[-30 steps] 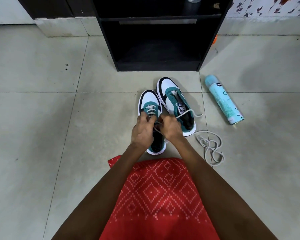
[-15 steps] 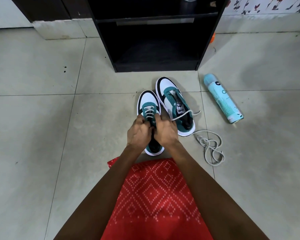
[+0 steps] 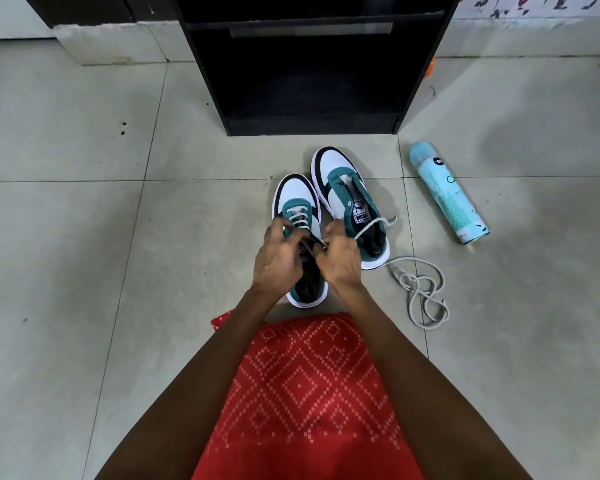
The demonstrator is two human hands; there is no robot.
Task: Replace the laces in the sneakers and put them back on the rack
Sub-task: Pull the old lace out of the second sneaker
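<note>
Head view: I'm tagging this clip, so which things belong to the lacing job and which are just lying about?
Job: half-laced sneaker, unlaced sneaker, threaded lace, loose lace, black rack.
Lying about: spray can, orange object beside the rack.

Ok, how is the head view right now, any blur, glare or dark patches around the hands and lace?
Head view: left hand, right hand and lace are sharp, no glare. Head view: wide angle bows the floor tile lines. Head view: the black rack's inside is too dark for detail; soft shadows lie near the spray can.
</note>
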